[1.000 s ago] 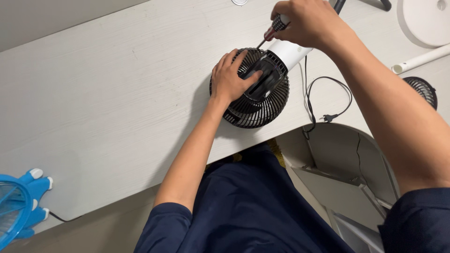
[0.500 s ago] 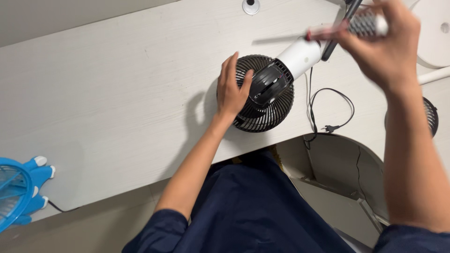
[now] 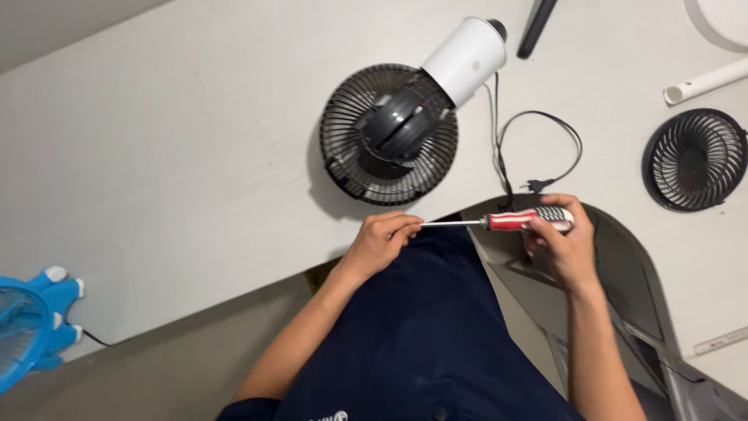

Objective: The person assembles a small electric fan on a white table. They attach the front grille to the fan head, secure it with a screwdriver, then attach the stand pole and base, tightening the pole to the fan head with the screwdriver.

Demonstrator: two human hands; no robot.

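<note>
— While the right hand (image 3: 565, 249) grips the screwdriver (image 3: 506, 221) handle, what's the left hand (image 3: 380, 242) doing?
— Pinching its tip, lower centre; the black fan (image 3: 389, 136) lies just above them, untouched.

We are holding a screwdriver (image 3: 499, 222) whose thin shaft is gleaming like bare metal and whose red, ribbed handle is looking like glossy plastic. The fan (image 3: 389, 134) is showing matt black plastic ribs and a smooth white plastic neck, and the table (image 3: 179, 156) is showing a pale, faintly grained, matt top.
</note>
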